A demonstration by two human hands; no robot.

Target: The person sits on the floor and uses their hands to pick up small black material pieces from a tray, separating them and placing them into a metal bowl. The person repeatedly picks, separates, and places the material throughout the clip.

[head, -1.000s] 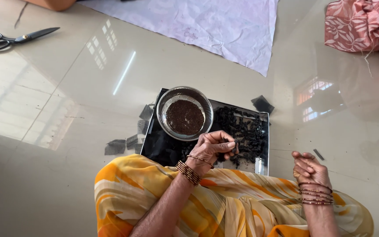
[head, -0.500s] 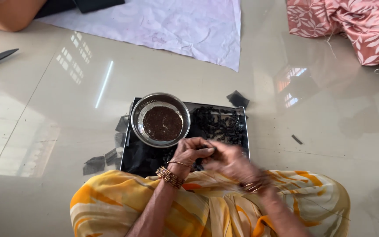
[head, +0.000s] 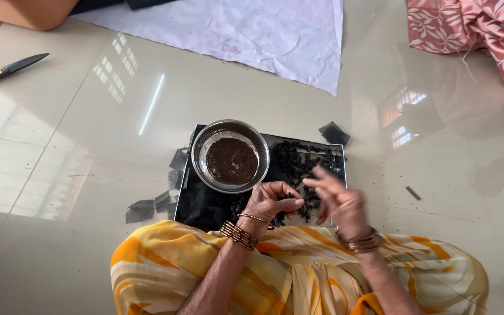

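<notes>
A steel bowl (head: 203,140) holding small dark seeds stands on the left part of a black tray (head: 200,205) on the floor. A heap of dark dried pods (head: 301,160) covers the tray's right part. My left hand (head: 270,199) hovers over the tray's near edge with fingers curled, pinching what looks like a small dark piece. My right hand (head: 335,198) is just to the right of it, blurred, fingers spread above the pods. Both wrists wear bangles. My lap in yellow and orange cloth (head: 298,274) is below.
Scissors (head: 4,71) lie at the far left. A white cloth (head: 246,32) is spread on the floor beyond the tray; a pink patterned cloth (head: 473,35) lies top right. Small black scraps (head: 153,204) sit left of the tray, another black scrap (head: 333,133) behind it.
My right hand came in from the right side to the tray, met my left hand over the pods, and now its fingers are spread. The camera view shifted slightly.
</notes>
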